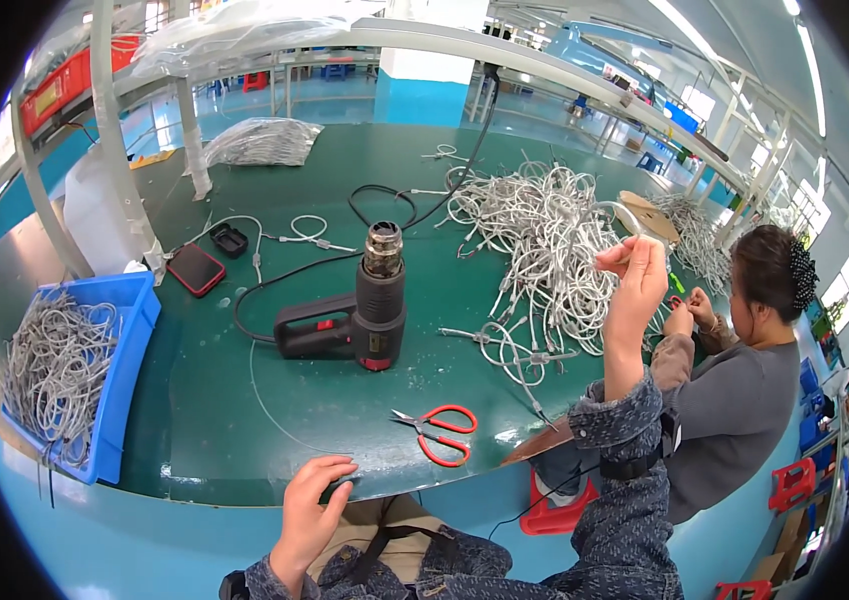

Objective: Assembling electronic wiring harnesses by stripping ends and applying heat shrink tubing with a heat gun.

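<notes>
My left hand (310,515) is at the front edge of the green table (205,400), thumb and index finger apart, the other fingers curled. Dark shows in the gap between them; I see nothing clearly held. A thin pale strand curves over the table toward it. Raised at the right, my right hand (637,285) has its fingertips pinched together. A pale loop shows just above it, but what the fingers hold is too small to make out. Behind it lies a big heap of grey-white cables (545,230). Red-handled scissors (440,433) lie open near the table edge.
A black heat gun (380,310) stands nozzle up mid-table, its cord trailing. At left are a blue bin (125,370) of cables and a dark red-edged phone (196,270). A co-worker (745,390) sits close on the right, hands at work. A shelf rail crosses above.
</notes>
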A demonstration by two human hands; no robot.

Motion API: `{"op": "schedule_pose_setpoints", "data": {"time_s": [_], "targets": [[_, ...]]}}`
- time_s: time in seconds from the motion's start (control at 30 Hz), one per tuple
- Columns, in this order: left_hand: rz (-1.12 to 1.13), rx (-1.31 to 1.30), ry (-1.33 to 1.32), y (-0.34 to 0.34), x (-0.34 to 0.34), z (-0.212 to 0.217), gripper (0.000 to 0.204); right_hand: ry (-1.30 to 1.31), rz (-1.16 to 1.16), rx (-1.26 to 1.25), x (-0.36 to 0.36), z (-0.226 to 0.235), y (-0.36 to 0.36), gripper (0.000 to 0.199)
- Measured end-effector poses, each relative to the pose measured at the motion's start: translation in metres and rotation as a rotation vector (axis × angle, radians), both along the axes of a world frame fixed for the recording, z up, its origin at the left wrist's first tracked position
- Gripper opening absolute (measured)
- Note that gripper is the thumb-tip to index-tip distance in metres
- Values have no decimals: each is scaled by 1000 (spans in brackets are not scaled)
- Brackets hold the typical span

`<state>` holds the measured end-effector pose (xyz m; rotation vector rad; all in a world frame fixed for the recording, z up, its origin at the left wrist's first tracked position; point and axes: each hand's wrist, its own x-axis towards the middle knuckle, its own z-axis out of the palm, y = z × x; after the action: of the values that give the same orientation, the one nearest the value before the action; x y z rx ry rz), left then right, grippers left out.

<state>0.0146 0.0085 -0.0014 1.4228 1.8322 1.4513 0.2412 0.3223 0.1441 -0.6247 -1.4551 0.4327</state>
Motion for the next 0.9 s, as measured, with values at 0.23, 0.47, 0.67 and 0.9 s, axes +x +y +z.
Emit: {"op": "schedule_pose_setpoints", "data": {"time_s": [0.23, 0.47, 0.67, 0.9], "targets": [[-9, 10, -93, -5, 3, 5, 29, -47, 62, 524, -14, 18, -90, 21], [-140, 453, -867, -7, 13, 35, 54, 76, 1256, -274, -29, -52, -212, 20], [-245, 351, -913, -38, -1, 24, 48, 310, 1391, -761, -50, -99, -228, 25], [-58, 422, -737, -41, 1, 37, 30, 450, 1360, -1132, -58, -126, -225, 27]]}}
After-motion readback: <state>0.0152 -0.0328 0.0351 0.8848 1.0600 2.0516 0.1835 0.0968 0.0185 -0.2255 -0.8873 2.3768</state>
